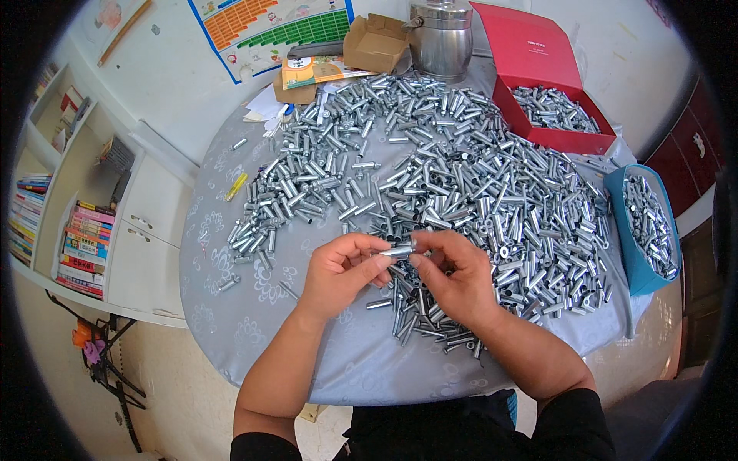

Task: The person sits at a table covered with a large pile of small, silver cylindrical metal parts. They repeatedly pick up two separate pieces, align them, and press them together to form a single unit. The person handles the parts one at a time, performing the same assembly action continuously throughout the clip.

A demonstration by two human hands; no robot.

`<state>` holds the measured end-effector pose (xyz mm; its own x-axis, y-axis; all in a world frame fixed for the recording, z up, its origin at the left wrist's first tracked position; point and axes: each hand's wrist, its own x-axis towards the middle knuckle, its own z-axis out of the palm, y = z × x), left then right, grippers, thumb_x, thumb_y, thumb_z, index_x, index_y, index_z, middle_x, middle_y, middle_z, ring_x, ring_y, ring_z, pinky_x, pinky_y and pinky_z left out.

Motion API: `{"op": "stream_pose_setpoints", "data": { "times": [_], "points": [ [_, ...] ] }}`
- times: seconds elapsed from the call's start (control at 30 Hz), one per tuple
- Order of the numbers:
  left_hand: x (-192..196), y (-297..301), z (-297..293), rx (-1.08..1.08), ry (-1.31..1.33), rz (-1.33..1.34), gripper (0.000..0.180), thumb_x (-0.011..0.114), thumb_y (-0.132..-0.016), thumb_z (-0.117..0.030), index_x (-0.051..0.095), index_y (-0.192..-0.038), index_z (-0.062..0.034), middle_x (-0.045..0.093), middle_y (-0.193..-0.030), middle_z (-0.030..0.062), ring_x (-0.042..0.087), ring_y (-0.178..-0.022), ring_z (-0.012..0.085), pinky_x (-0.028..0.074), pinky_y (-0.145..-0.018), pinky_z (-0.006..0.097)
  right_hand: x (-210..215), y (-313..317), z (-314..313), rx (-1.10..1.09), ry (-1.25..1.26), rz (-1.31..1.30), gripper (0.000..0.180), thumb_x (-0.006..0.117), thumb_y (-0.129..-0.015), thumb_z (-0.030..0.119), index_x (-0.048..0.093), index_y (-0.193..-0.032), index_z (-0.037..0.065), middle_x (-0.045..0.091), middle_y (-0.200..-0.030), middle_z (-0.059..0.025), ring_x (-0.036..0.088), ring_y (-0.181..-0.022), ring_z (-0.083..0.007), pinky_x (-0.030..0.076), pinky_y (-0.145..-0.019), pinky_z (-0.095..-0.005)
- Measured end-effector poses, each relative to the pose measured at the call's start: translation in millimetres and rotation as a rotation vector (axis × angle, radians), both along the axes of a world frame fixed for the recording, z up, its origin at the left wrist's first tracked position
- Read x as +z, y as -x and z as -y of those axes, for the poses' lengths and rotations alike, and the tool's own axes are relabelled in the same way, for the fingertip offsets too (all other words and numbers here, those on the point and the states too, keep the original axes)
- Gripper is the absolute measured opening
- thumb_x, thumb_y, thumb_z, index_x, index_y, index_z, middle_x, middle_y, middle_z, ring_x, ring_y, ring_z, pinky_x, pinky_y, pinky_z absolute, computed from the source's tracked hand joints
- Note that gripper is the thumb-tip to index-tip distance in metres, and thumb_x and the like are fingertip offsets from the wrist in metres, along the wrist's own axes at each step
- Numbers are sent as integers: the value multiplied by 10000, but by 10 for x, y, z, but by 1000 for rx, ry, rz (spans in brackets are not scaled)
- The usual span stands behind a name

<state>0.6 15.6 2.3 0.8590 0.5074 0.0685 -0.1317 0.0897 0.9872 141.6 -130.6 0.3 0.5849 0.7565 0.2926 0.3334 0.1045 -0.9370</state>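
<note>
Between my two hands, over the near side of the table, is a short shiny metal sleeve (397, 251). My left hand (338, 274) pinches its left end between thumb and fingers. At the other end, the thumb and fingertips of my right hand (459, 276) close on it; any small part there is hidden by the fingers. Just beyond and to the right lies a wide heap of loose metal sleeves (530, 223). A second heap, of sleeve-like pieces that seem to have bolts in them (307, 180), spreads over the far left.
The round table (223, 330) has a grey patterned cloth. An open red box (565, 141) and a blue bin (646, 283) hold metal pieces at the right. Behind stand a steel canister (440, 46) and a cardboard box (375, 44). A yellow object (237, 186) lies left.
</note>
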Motion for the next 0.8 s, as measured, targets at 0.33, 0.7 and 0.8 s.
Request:
{"op": "stream_pose_setpoints", "data": {
  "times": [0.33,0.7,0.8],
  "points": [
    [34,4,-86,193,20,11,71,633,-902,-40,620,-961,-1,682,-819,93,618,-622,114,512,-559,242,-60,10,-28,-96,-130,-311,180,676,-887,32,633,-1059,0,650,-842,-37,571,-625,-51,458,-548,-201],
    [31,8,19,-62,-6,-46,116,625,-915,-45,596,-1023,-16,677,-918,58,632,-719,94,522,-594,232,-67,2,5,-7,-13,-74,108,705,-878,81,679,-961,17,643,-717,-27,550,-589,-53,443,-528,-214],
    [-16,13,-38,170,-238,-112,126,632,-909,-61,615,-1026,-19,669,-917,47,639,-777,106,517,-630,245,-47,12,-9,-90,-67,-232,100,698,-890,90,657,-923,6,631,-704,-10,539,-573,-46,435,-519,-205]
  ]
}}
